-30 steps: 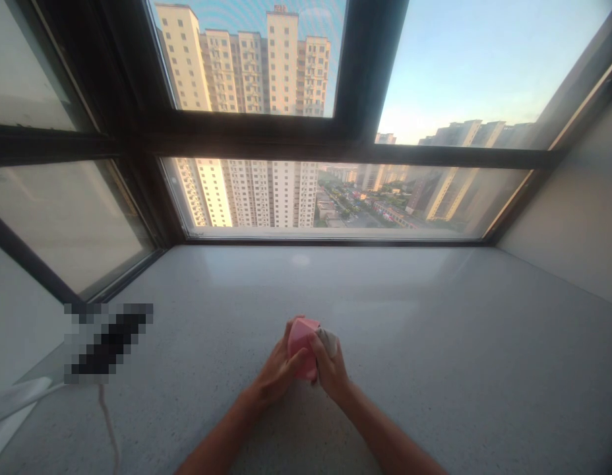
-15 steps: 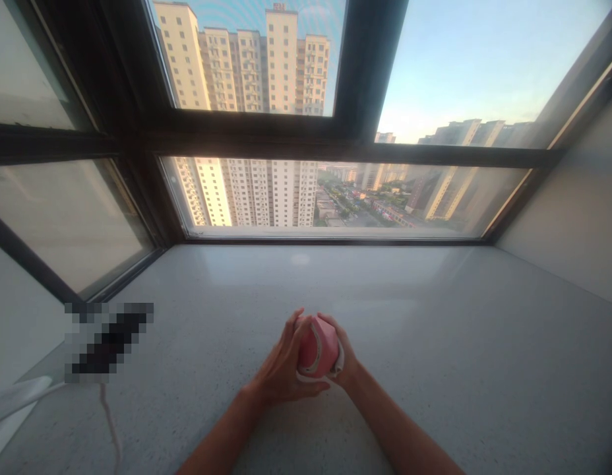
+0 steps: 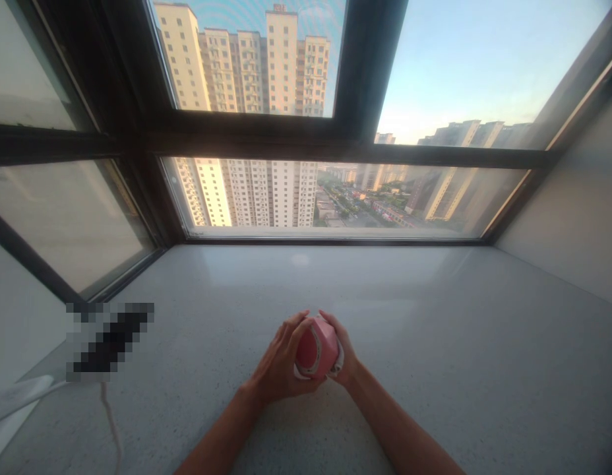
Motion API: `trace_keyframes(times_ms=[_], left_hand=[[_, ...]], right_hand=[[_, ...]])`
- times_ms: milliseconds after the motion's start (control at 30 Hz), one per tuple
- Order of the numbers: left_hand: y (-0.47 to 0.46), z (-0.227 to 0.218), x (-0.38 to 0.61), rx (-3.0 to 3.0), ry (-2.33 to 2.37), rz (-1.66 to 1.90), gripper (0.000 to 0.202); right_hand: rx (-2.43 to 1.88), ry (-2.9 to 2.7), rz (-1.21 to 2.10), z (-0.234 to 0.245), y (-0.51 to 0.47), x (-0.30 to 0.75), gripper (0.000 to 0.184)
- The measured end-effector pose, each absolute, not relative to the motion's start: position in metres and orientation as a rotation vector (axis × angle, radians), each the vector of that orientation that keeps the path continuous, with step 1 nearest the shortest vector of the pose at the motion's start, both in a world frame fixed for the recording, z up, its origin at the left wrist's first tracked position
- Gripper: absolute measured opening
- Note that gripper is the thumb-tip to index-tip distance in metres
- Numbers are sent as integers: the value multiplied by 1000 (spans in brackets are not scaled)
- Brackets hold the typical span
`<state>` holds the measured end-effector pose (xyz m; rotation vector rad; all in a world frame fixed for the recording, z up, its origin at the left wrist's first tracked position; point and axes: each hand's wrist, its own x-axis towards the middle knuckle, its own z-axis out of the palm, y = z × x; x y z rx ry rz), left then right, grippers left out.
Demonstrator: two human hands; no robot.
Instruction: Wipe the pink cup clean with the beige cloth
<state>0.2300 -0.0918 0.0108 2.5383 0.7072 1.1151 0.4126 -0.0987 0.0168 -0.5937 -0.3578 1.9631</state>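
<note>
**Pink rounded object (image 3: 320,346) clasped between left hand (image 3: 280,359) and right hand (image 3: 341,353)**

Object is smooth, pink, chunky and rounded, with a darker round recess on the face turned toward the left hand; material looks like plastic or rubber, can't confirm. Left hand is closed around the object's left side, with its fingers (image 3: 295,332) curled over the top edge. Right hand is closed on the right side, with its fingers (image 3: 330,324) wrapped over the top and the palm side mostly hidden. Both grips are tight, with no gap at the top between the two sets of fingers and the object. A thin white-grey cloth (image 3: 339,361) shows along the object's lower right edge and under it, pinched between object and right hand. Hands sit mid-width in the near half of a speckled grey stone windowsill (image 3: 434,303), well apart from its far edge; can't tell if they touch it. Dark window frame (image 3: 336,138) runs along the far edge, with high-rise towers (image 3: 283,66) beyond the glass. Near the left edge lie a pixelated object (image 3: 108,340), too blurred to identify, and a thin white cable (image 3: 108,415).
</note>
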Motion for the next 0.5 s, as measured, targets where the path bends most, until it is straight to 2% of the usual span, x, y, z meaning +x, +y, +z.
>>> trace_keyframes(times_ms=[500], left_hand=[[-93, 15, 232, 2376, 761, 1205, 113]], right_hand=[[-730, -362, 1763, 33, -106, 403, 44]])
